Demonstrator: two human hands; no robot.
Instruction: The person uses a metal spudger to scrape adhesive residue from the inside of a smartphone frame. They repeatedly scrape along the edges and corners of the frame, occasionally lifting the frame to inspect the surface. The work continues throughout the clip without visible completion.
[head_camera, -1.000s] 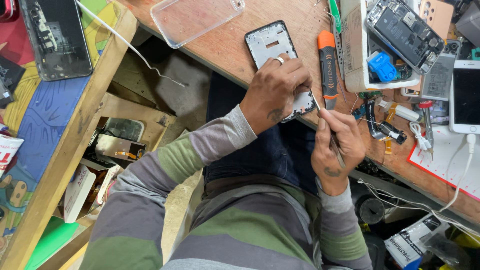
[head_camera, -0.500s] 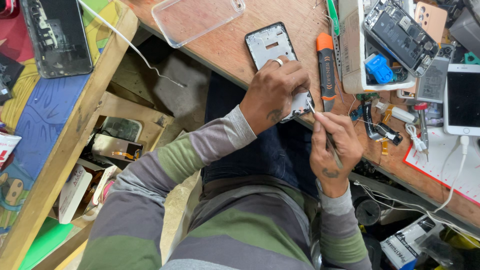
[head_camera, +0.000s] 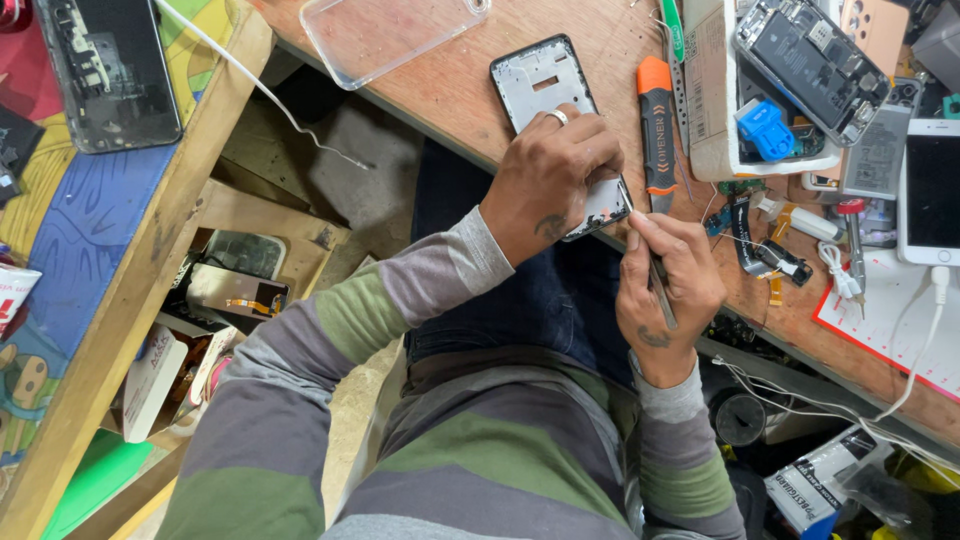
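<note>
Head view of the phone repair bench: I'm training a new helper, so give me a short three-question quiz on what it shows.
1. True or false: the left hand presses down on the grey metal phone frame lying on the brown wooden bench.
2. What does the right hand hold? A) a thin metal tool B) a white charging cable C) a roll of tape
3. Fill in: the screwdriver with the orange and black handle lies on the bench just to the ____ of the frame, as the picture shows it.

Key: 1 true; 2 A; 3 right.
</note>
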